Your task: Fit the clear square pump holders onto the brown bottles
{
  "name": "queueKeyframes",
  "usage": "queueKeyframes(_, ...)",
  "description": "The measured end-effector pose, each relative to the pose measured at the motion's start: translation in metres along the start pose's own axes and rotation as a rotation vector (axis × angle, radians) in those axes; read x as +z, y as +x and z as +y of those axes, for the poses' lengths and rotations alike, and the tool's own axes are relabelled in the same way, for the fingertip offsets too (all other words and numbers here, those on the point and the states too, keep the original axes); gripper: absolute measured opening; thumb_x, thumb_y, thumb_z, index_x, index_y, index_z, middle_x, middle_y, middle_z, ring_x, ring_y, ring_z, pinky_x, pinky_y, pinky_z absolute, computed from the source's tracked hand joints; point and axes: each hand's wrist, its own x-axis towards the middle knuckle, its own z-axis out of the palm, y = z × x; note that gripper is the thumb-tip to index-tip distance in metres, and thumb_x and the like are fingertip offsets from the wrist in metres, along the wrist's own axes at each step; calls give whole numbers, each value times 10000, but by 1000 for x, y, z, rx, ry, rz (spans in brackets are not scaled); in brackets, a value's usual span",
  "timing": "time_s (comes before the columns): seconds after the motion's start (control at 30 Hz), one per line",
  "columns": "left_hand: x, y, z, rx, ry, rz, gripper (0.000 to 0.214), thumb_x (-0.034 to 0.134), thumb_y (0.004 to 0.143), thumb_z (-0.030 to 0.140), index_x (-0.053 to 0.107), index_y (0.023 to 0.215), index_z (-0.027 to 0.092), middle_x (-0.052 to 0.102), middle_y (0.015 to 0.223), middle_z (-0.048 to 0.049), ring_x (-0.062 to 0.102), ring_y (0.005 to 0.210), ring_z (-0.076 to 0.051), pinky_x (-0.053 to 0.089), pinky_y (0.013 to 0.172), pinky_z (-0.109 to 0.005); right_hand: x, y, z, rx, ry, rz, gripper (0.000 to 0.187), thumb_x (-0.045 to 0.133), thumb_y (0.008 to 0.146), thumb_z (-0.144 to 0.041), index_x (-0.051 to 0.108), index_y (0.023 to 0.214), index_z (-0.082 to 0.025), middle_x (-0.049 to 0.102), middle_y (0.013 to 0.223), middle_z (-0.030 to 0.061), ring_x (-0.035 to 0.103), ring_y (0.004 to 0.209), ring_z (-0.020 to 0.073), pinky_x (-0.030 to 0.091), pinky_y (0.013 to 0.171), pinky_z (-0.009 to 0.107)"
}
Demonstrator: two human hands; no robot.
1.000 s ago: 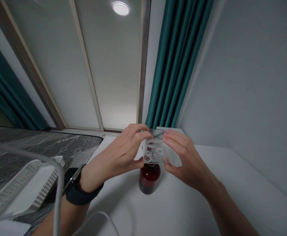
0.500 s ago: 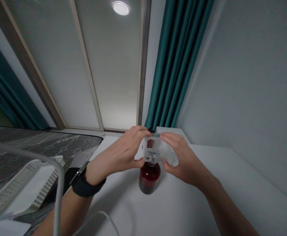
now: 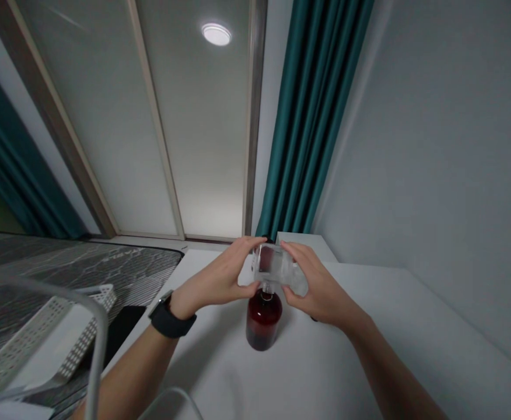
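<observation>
My left hand [image 3: 215, 281] and my right hand [image 3: 321, 290] both grip a small clear plastic packet [image 3: 274, 268] from either side, thumbs below and fingers curled over its top. I hold it just above a dark red bottle [image 3: 263, 319] that stands upright on the white table [image 3: 325, 373]. The packet hides the bottle's top. A black watch [image 3: 171, 316] sits on my left wrist.
A white perforated tray [image 3: 41, 344] with a metal rail [image 3: 93, 344] stands at the lower left beside a grey patterned mat [image 3: 63, 274]. Teal curtains [image 3: 312, 116] hang behind the table. A grey wall [image 3: 448, 175] borders the right side. A white cable [image 3: 172, 399] curves along the bottom edge.
Both hands with the packet have moved slightly away from me and lower, closer to the bottle's top. The bottle has stayed in place.
</observation>
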Motion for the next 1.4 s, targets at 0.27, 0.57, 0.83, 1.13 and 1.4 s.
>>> queueKeyframes(0.27,19,-11,-1,-68,-143,137,709,638,860,219,301,1482,253,411,1483,-140,421,1359,-313,418,1110,-537,10,-1,5,35,79,56,828,608,797,-122,261,1530,-291,445,1469,124,422,1369,301,449,1087,545)
queueKeyframes(0.57,42,-30,1,-183,-475,324,354,550,980,338,527,1308,208,575,1295,-133,581,1178,-261,503,1006,-464,22,-10,1,59,134,137,883,601,761,-65,228,1534,-275,458,1449,135,472,1323,290,513,1025,503)
queueKeyframes(0.83,48,-37,4,-184,-436,372,292,539,981,336,606,1232,202,622,1273,-122,576,1202,-258,493,1014,-445,32,-19,-3,73,205,224,825,581,787,-56,275,1512,-303,395,1522,118,423,1388,272,504,1056,480)
queueKeyframes(1.13,51,-46,10,-175,-389,371,333,483,1006,296,589,1319,257,586,1358,-111,546,1247,-263,489,1025,-472,40,-26,-5,112,133,284,797,571,834,-80,289,1533,-338,418,1381,106,469,1316,280,500,1071,512)
queueKeyframes(1.4,53,-49,12,-121,-333,366,383,503,991,257,536,1372,282,576,1355,-103,538,1237,-259,491,1013,-477,55,-33,-8,145,193,384,740,543,897,-122,262,1549,-332,426,1398,114,522,1273,272,527,1048,501)
